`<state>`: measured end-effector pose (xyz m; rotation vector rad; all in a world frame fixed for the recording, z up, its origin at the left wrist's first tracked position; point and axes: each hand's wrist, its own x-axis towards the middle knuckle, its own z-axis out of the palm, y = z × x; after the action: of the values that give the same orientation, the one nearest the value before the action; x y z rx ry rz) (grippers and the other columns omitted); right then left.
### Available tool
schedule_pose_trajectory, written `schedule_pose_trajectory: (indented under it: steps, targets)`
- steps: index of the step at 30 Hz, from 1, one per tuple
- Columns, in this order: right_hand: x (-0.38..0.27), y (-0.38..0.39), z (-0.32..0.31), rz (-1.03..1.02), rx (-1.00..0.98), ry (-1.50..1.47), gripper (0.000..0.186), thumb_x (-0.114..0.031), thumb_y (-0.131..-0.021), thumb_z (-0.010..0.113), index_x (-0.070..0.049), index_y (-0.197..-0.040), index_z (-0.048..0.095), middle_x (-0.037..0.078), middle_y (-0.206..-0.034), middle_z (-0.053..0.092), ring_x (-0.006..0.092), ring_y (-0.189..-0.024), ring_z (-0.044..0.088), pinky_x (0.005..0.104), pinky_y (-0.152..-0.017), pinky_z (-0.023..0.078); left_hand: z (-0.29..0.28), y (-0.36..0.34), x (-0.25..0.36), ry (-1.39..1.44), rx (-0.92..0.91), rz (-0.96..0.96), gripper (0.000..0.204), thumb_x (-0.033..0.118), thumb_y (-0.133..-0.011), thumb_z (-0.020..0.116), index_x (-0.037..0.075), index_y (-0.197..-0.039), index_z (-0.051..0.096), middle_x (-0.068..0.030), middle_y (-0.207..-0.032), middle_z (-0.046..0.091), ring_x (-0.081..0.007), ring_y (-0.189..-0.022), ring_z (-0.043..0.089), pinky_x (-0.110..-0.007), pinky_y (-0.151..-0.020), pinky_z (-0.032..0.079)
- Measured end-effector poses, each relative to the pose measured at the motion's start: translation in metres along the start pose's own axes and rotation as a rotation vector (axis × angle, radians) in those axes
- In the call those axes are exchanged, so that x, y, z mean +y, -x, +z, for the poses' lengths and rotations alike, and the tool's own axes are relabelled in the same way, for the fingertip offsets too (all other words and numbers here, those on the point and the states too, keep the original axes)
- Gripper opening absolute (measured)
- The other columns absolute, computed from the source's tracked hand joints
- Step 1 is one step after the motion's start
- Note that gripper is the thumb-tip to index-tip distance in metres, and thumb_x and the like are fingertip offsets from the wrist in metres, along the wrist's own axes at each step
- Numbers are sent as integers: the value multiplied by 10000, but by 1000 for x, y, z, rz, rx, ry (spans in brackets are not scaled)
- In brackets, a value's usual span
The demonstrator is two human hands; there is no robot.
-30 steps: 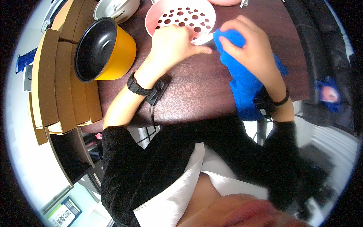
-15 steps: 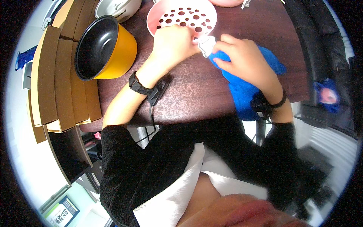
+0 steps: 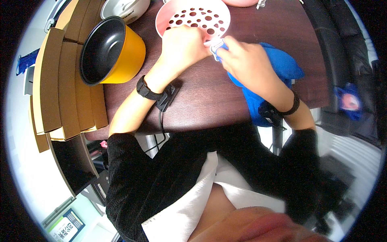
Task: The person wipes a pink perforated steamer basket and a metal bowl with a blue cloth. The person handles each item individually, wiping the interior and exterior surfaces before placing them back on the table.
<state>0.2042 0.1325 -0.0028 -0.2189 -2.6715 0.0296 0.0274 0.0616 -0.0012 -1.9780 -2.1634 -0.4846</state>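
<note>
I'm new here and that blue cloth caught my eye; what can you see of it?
The blue cloth is bright, plain blue and looks like soft fabric. It is bunched and folded at the right of the dark table, its lower part reaching the near edge. The right hand holds one end against a white piece; hand and forearm hide some of it, so its full shape cannot be told.

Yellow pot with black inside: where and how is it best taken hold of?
Probably pinch the yellow pot by its right rim, coming from the right: the mouth is open, no handle shows, and cardboard boxes stand close on its left.
</note>
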Motion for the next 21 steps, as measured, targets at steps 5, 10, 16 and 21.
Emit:
schedule_pose_trajectory:
  steps: [5,10,16,21]
  targets:
    - [2,2,-2,-28,-60,-80,127,-125,-794,604,-80,-907,640,88,-836,575,242,-609,641,370,-516,526,-1,-1,1,-1,-20,-20,342,463,-671,728,135,-770,737,-120,-613,642,-270,-615,672,-374,-596,547]
    - [13,1,-28,-1,-73,-118,143,-169,-782,640,-82,-896,636,88,-816,557,269,-618,629,395,-555,519,1,2,-2,5,14,12,413,521,-666,734,121,-769,735,-119,-622,647,-267,-625,674,-374,-590,544]
    - [17,3,-18,126,-52,-41,231,-204,-766,677,-88,-955,613,84,-837,547,285,-622,626,402,-558,512,4,1,1,6,66,23,436,534,-653,749,109,-752,734,-121,-606,640,-268,-612,671,-366,-579,540]
    - [10,4,-9,125,-65,49,228,-182,-763,679,-66,-944,603,92,-856,555,281,-617,624,396,-559,515,4,1,3,3,78,17,417,514,-646,756,108,-741,732,-119,-599,636,-264,-597,667,-363,-570,536]
